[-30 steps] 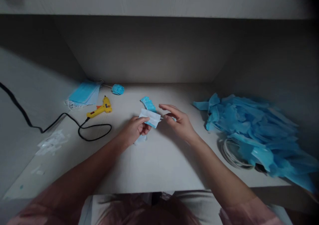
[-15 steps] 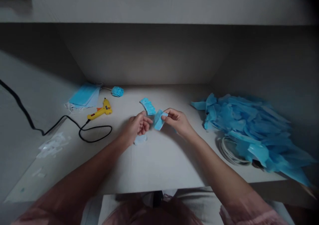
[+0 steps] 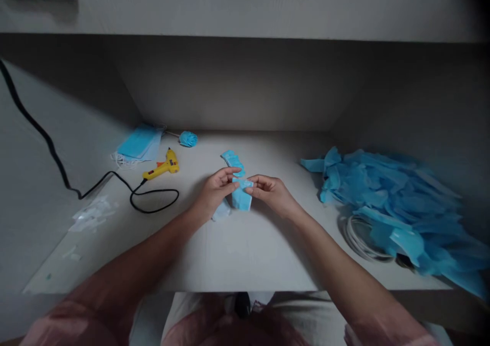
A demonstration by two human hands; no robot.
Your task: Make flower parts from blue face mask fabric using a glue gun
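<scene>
A small light-blue fabric piece [image 3: 242, 198], cut from material like that of a face mask, hangs between my two hands above the table. My left hand [image 3: 217, 189] pinches its upper left corner between thumb and fingers. At the upper right corner, my right hand [image 3: 270, 193] grips it the same way. Just beyond my fingertips lies a row of overlapping blue petal-like pieces [image 3: 233, 159], partly covered by my left fingers. A paler piece [image 3: 221, 212] rests on the table under my left wrist.
At left are a yellow glue gun [image 3: 164, 166] with a black cord [image 3: 153, 211], stacked face masks [image 3: 140, 142], a blue fabric flower [image 3: 188, 139] and white scraps [image 3: 94, 214]. A large heap of blue fabric [image 3: 390, 193] and a coiled pale cable [image 3: 362, 239] occupy the right side.
My left hand has moved up and taken hold of the blue piece, which only my right hand held before. The piece now hangs spread between both hands. The view has shifted slightly.
</scene>
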